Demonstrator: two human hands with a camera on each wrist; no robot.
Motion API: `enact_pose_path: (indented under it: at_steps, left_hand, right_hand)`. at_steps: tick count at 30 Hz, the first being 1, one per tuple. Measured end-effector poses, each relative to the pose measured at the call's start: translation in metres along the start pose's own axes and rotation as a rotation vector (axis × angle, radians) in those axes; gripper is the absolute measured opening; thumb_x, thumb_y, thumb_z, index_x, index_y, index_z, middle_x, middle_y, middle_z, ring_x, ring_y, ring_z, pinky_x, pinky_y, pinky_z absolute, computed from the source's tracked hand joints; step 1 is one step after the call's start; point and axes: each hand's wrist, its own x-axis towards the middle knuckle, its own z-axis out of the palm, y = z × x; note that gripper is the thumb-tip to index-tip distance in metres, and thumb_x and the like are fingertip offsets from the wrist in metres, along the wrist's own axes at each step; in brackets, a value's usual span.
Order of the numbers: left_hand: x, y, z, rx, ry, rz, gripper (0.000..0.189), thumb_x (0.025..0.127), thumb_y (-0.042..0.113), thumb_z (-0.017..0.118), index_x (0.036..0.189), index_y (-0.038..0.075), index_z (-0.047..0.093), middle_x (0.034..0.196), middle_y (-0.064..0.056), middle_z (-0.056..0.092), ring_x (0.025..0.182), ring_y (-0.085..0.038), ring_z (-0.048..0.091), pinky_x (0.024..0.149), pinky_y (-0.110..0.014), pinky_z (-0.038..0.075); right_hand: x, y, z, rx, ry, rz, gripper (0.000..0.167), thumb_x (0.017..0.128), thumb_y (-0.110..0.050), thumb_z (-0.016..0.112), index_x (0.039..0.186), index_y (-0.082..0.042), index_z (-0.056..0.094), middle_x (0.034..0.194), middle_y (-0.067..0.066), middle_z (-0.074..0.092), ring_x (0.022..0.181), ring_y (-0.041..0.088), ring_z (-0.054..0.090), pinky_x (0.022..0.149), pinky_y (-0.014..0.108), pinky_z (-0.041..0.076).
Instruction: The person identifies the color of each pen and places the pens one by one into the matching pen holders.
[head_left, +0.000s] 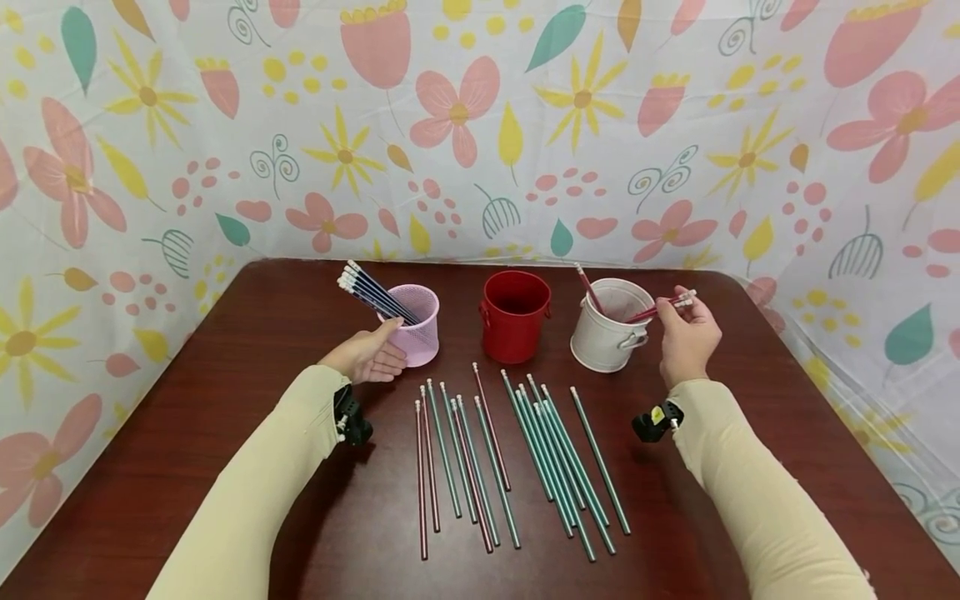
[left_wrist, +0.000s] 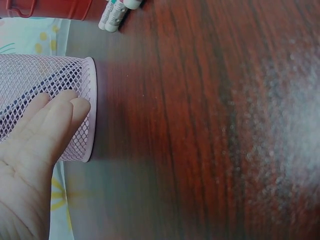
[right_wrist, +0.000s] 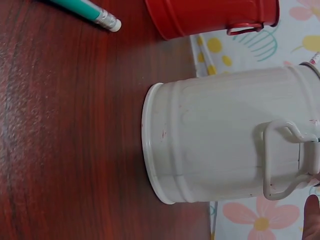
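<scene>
A pink mesh cup (head_left: 417,340) at the left holds several dark blue pencils (head_left: 375,292) leaning leftward. My left hand (head_left: 371,354) touches its side; the fingers lie fairly straight along the mesh in the left wrist view, and the thumb is up at the rim. At the right, a white metal bucket (head_left: 604,340) has one red pencil (head_left: 588,287) leaning in it. Beside that bucket's rim, my right hand (head_left: 688,333) pinches red pencils (head_left: 645,314) near their eraser ends, their other ends over the opening. Only a fingertip of this hand shows in the right wrist view.
Between the two containers stands a red metal bucket (head_left: 514,329). In front of it, several green pencils (head_left: 555,462) and red pencils (head_left: 429,467) lie on the dark wooden table (head_left: 360,533). A flowered cloth (head_left: 480,167) hangs behind the table.
</scene>
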Motion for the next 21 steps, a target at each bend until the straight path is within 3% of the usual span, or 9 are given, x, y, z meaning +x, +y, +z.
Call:
enact_pose_path:
  at_steps: [5,10,18,21]
  left_hand:
    - [0.001,0.000,0.000,-0.001,-0.006,0.001,0.078,0.098,0.053,0.035,0.128,-0.018,0.046,0.122,-0.030,0.057,0.097,-0.027,0.062,0.092,-0.038,0.050]
    - [0.001,0.000,-0.001,0.002,-0.012,0.005,0.078,0.098,0.053,0.034,0.129,-0.018,0.045,0.124,-0.030,0.056,0.098,-0.028,0.062,0.090,-0.037,0.051]
    - [-0.002,0.001,-0.001,0.000,-0.016,0.005,0.078,0.098,0.053,0.034,0.129,-0.018,0.044,0.119,-0.028,0.058,0.097,-0.027,0.062,0.090,-0.037,0.051]
    - [-0.002,0.000,-0.001,0.000,-0.017,0.004,0.078,0.098,0.052,0.033,0.129,-0.018,0.045,0.119,-0.028,0.058,0.095,-0.026,0.062,0.090,-0.037,0.051]
  right_hand:
    - [-0.003,-0.001,-0.006,-0.069,-0.036,-0.004,0.023,0.082,0.008,0.064,0.095,-0.010,0.067,0.069,-0.007,0.061,0.068,0.005,0.054,0.063,0.012,0.045]
    - [-0.012,0.000,-0.015,-0.065,-0.072,0.076,0.039,0.083,0.007,0.063,0.119,-0.004,0.053,0.072,-0.004,0.063,0.061,0.003,0.060,0.060,0.013,0.050]
    - [-0.042,0.012,-0.014,-0.284,0.003,0.088,0.042,0.078,0.004,0.063,0.100,-0.017,0.035,0.088,0.001,0.044,0.053,0.002,0.052,0.050,0.014,0.047]
    - [-0.060,0.015,-0.008,-0.344,-0.030,0.076,0.039,0.076,0.006,0.061,0.096,-0.016,0.036,0.088,0.002,0.042,0.053,0.001,0.048,0.047,0.013,0.045]
